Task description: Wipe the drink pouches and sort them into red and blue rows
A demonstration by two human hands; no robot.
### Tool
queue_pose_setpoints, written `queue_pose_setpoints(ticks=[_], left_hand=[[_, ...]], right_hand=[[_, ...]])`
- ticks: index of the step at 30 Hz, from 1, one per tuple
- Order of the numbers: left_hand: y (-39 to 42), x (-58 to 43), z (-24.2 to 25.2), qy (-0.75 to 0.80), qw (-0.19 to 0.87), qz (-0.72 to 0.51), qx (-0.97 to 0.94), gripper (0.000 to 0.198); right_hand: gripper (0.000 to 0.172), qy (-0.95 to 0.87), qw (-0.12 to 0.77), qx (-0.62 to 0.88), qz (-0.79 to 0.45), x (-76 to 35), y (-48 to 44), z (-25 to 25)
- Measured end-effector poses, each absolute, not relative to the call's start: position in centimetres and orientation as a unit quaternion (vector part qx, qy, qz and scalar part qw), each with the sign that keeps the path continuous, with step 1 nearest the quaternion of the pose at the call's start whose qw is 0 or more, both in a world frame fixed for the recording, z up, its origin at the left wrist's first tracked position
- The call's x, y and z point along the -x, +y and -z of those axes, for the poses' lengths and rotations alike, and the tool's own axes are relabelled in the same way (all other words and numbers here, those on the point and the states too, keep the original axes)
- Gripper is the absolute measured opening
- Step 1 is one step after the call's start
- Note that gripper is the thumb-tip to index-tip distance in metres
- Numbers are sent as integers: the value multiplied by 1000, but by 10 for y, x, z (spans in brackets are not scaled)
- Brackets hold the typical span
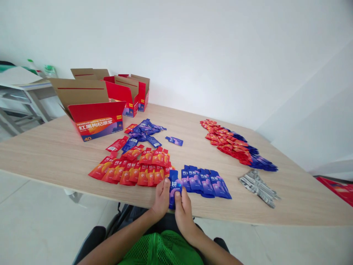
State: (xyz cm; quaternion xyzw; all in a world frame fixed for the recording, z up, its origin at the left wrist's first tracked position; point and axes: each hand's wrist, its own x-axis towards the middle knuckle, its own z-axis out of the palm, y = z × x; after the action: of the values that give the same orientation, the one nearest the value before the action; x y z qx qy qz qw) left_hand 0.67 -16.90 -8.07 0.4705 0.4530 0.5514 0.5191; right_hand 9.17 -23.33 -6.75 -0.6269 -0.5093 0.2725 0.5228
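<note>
Between my two hands, at the table's front edge, is a blue drink pouch with its printed front up. My left hand grips its left side, thumb along the edge. On the lower right of the same pouch my right hand is closed, thumb pressed on the front. Just to the left lie overlapping rows of red pouches. An overlapping row of blue pouches lies immediately right of the held one. Beyond the red rows is a loose heap of blue pouches, with one single blue pouch apart from it.
Open red cardboard boxes stand at the back left of the wooden table. Long stacked piles of red pouches and blue ones lie at the right. Striped grey gloves rest near the front right. A white wall closes the back.
</note>
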Motion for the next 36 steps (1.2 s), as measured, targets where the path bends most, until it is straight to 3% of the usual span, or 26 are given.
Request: queue_pose_setpoints(ticks=[5,8,18,23,30,36], left_hand=[[-172,-6,60,397,522,-542,-525,61],[-173,-7,56,362,544,-536,-535,60],[-162,-16,65,372,635,-529,-423,60],[-163,-15,59,360,630,-536,-432,60],[-163,-16,58,355,639,-530,-430,60],[-162,-18,59,355,643,-526,-428,60]], right_hand=[[36,-553,499,603,-285,-117,-233,52],[43,-578,470,597,-299,-137,-228,36],[42,-547,416,658,-307,-223,-171,-5],[40,-493,378,717,-316,-260,-152,-7],[21,-487,279,766,-314,-275,-162,11],[31,-533,179,794,-233,-279,-165,17]])
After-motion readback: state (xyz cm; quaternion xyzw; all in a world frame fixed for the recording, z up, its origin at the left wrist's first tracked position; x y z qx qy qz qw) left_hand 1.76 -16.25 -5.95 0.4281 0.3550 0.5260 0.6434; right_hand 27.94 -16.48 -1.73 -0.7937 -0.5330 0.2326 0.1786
